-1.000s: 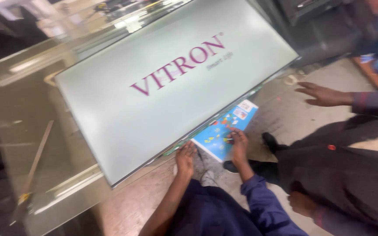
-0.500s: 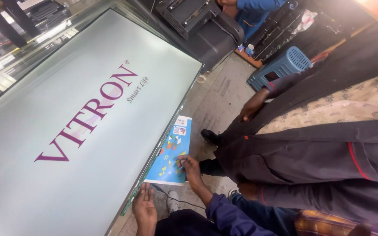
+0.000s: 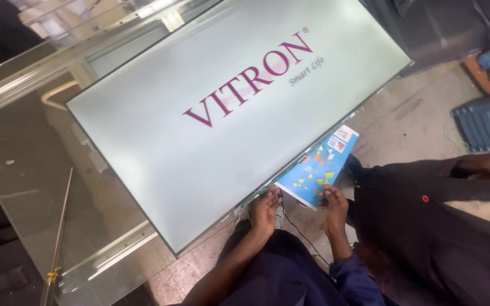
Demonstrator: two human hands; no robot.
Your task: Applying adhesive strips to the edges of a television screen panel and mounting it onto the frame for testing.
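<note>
At the lower edge of a large flat screen panel [image 3: 211, 130], the panel's bottom rim is touched by the left hand [image 3: 265, 208], fingers curled; whether anything is pinched cannot be told. A blue printed leaflet [image 3: 319, 167], lying against that same edge, is gripped at its lower corner by the right hand [image 3: 334, 205]. Just right, a dark-clothed person [image 3: 432, 226] is seen. Beyond, a blue plastic stool [image 3: 483, 122] stands on the floor [image 3: 409, 119].

I see lit screen [image 3: 216, 124] as brightest source, pale even glow. Room around dim. Glass counter [image 3: 35, 147] throws soft reflections, upper left washed out. Slight motion blur throughout; dark clothing at right loses detail.
</note>
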